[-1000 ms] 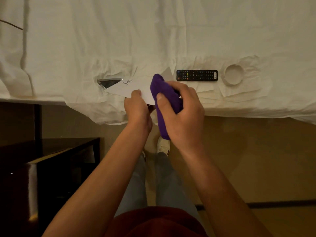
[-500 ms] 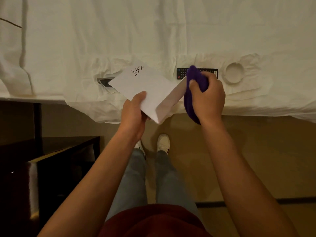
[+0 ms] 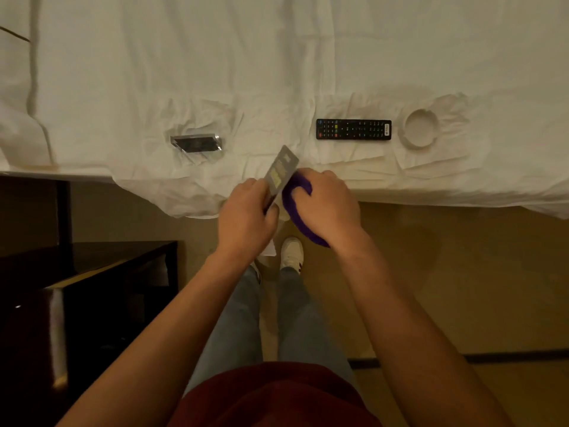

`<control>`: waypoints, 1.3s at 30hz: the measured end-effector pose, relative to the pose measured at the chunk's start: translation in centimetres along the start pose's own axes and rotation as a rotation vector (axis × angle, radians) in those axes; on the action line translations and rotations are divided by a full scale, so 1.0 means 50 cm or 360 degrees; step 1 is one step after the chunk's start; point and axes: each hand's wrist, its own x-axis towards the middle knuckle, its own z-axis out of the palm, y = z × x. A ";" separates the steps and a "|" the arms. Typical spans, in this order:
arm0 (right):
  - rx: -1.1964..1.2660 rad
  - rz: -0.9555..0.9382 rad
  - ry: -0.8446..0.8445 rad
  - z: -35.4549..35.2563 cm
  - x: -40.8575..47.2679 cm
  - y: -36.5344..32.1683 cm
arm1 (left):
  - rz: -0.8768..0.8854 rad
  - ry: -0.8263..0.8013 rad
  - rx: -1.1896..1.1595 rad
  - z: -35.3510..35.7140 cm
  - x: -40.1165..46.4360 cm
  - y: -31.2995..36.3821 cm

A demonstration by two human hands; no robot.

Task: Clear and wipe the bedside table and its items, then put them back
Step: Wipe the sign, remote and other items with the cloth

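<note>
**Kid:** What are you holding?

**Helper:** Your left hand [image 3: 246,211] pinches a thin card [image 3: 281,172] by its lower edge. It stands up on a slant, just above the edge of the bed [image 3: 277,57]. Your right hand [image 3: 323,204] is curled round a purple cloth [image 3: 295,204], and the cloth is pressed against the card's side.

**Kid:** Will the card be hard to wipe?

**Helper:** I think it is light and thin, so it may bend or slip. Keep hold of it low down by the edge, and rub softly with the cloth. The cloth looks soft and squashy, so it should not scratch.

**Kid:** What else is there?

**Helper:** On the bed, a black remote [image 3: 353,129] lies flat, well apart from your hands. Just beside it, on the right, is a round white dish [image 3: 418,128]. To the left sits a shiny little stand [image 3: 197,142]. The dark desk [image 3: 92,272] is down at your left, near your leg.

**Kid:** Is anything in the way?

**Helper:** Not really. The stand is the nearest thing to the card, so mind you don't knock it.
</note>
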 end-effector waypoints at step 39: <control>0.0323 -0.0131 -0.0453 -0.099 0.045 0.045 | -0.0627 0.0228 -0.1713 -0.057 0.083 -0.063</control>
